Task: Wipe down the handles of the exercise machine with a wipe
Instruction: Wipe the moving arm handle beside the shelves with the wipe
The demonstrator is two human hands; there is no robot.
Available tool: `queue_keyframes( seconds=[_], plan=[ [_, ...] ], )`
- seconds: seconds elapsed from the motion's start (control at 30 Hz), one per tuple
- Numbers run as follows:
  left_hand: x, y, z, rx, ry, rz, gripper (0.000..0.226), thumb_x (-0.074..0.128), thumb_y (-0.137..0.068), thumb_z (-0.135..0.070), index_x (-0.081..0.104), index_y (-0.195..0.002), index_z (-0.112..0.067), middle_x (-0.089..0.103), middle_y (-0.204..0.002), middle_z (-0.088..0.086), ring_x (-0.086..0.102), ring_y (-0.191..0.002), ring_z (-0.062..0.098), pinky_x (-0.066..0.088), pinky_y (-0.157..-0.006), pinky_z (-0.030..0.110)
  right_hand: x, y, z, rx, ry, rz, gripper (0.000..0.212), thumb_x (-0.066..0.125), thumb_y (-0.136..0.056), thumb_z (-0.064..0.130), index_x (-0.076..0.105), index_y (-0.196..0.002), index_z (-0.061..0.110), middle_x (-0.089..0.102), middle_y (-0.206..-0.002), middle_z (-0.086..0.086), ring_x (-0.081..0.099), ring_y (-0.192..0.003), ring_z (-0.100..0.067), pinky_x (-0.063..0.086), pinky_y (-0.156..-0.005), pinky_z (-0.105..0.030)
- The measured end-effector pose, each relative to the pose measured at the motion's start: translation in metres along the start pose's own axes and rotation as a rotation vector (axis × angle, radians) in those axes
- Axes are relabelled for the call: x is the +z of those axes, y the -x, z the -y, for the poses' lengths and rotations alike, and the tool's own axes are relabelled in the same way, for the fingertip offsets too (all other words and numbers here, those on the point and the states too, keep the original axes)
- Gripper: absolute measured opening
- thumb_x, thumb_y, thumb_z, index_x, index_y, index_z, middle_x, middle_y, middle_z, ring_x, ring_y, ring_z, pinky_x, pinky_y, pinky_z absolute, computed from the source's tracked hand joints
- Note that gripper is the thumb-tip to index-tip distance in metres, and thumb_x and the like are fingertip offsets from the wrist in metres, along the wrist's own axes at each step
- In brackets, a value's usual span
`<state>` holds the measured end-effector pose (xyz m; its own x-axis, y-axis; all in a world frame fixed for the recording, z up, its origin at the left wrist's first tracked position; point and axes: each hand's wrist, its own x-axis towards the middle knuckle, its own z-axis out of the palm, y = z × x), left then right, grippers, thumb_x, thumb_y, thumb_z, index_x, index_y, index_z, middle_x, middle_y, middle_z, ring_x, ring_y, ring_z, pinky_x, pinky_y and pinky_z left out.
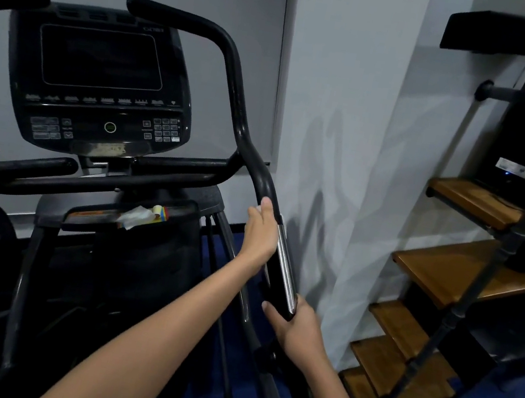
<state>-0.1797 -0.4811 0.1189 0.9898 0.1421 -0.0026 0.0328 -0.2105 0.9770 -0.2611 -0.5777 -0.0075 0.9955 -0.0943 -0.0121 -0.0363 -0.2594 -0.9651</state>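
Note:
The exercise machine's right handle (240,115) is a long black bar that curves down from the console to a lower grip with a silver strip (284,268). My left hand (261,230) is wrapped round the bar just above that strip; a small bit of white shows at its far side, and I cannot tell whether it is a wipe. My right hand (293,327) grips the bottom end of the same handle. A crumpled white wipe (138,214) lies on the machine's tray beside a colourful packet.
The black console (100,81) with a dark screen stands to the left, with other handlebars (13,165) below and around it. A grey wall pillar (343,143) is close on the right. Wooden shelves (464,271) on a black pipe frame stand at far right.

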Motion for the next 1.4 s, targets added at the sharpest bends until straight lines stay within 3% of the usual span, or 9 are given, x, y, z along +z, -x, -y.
queue_keyframes(
  seconds=[0.13,0.23,0.43,0.6,0.77,0.93,1.1,1.23,1.4],
  plan=[
    [0.001,-0.011,0.003,-0.012,0.11,-0.026,0.078,0.009,-0.097,-0.069,0.037,-0.149,-0.018,0.047,-0.146,0.004,0.044,-0.134,0.024,0.032,-0.112,0.036,-0.001,0.002,0.002,-0.019,-0.026,-0.008,0.017,0.074,-0.085,0.035,0.064,-0.092,0.024,0.069,-0.074,0.004,0.062,-0.06,0.0,0.047,-0.054,-0.017],
    [0.007,0.007,0.023,0.007,0.047,0.012,0.071,0.014,-0.101,-0.062,0.034,-0.151,-0.016,0.041,-0.152,0.004,0.038,-0.14,0.021,0.028,-0.11,0.033,0.0,0.001,-0.001,-0.003,-0.068,0.007,0.02,0.075,-0.084,0.037,0.064,-0.094,0.025,0.072,-0.077,-0.001,0.065,-0.064,-0.008,0.055,-0.058,-0.03],
    [0.01,0.046,0.059,-0.015,0.009,0.165,0.058,0.017,-0.102,-0.058,0.049,-0.121,-0.015,0.056,-0.112,-0.011,0.054,-0.117,0.014,0.036,-0.089,0.023,0.003,-0.002,-0.011,-0.016,-0.035,-0.008,0.031,0.074,-0.077,0.049,0.063,-0.097,0.028,0.074,-0.088,0.002,0.072,-0.081,-0.011,0.06,-0.076,-0.042],
    [0.001,-0.002,0.019,-0.037,0.058,0.056,0.072,0.011,-0.102,-0.06,0.019,-0.157,-0.015,0.024,-0.162,-0.001,0.021,-0.149,0.016,0.017,-0.116,0.031,-0.002,0.0,0.0,-0.027,0.036,-0.003,0.028,0.074,-0.084,0.042,0.057,-0.102,0.029,0.072,-0.087,0.006,0.069,-0.072,-0.004,0.056,-0.061,-0.024],
    [-0.002,-0.002,0.011,0.057,0.03,0.075,0.063,0.013,-0.105,-0.053,0.029,-0.147,-0.01,0.039,-0.125,-0.007,0.038,-0.117,0.007,0.025,-0.093,0.025,-0.002,0.001,0.001,-0.026,0.027,-0.008,0.024,0.073,-0.086,0.04,0.059,-0.099,0.026,0.071,-0.085,0.004,0.069,-0.07,-0.006,0.056,-0.058,-0.024],
    [0.008,0.018,0.033,0.071,0.014,0.111,0.063,0.019,-0.104,-0.053,0.024,-0.146,-0.006,0.039,-0.136,-0.001,0.04,-0.118,0.008,0.029,-0.097,0.024,0.002,0.0,-0.005,0.01,0.0,-0.019,0.034,0.072,-0.082,0.049,0.057,-0.093,0.02,0.071,-0.081,-0.006,0.066,-0.063,-0.019,0.057,-0.059,-0.043],
    [-0.006,-0.035,-0.012,-0.012,0.116,0.054,0.073,0.015,-0.102,-0.06,0.025,-0.151,-0.007,0.043,-0.133,0.001,0.044,-0.122,0.017,0.029,-0.097,0.027,-0.001,0.001,0.005,0.002,0.058,-0.024,0.024,0.074,-0.085,0.042,0.059,-0.088,0.023,0.065,-0.071,0.006,0.061,-0.056,0.001,0.044,-0.049,-0.016],
    [-0.015,-0.044,-0.01,-0.072,0.364,0.159,0.079,0.011,-0.1,-0.065,0.063,-0.087,-0.007,0.064,-0.077,0.01,0.063,-0.073,0.021,0.051,-0.085,0.039,-0.001,0.001,0.004,0.002,0.072,-0.027,0.025,0.075,-0.083,0.042,0.061,-0.089,0.022,0.064,-0.07,0.006,0.059,-0.053,0.001,0.044,-0.049,-0.016],
    [-0.004,-0.023,0.036,-0.194,0.632,0.293,0.071,0.018,-0.106,-0.051,0.065,-0.094,0.001,0.065,-0.079,0.016,0.062,-0.069,0.023,0.05,-0.085,0.039,0.0,0.001,0.004,0.016,0.069,-0.039,0.024,0.075,-0.082,0.041,0.061,-0.09,0.023,0.064,-0.067,0.004,0.058,-0.05,-0.001,0.043,-0.048,-0.017]
  ],
)
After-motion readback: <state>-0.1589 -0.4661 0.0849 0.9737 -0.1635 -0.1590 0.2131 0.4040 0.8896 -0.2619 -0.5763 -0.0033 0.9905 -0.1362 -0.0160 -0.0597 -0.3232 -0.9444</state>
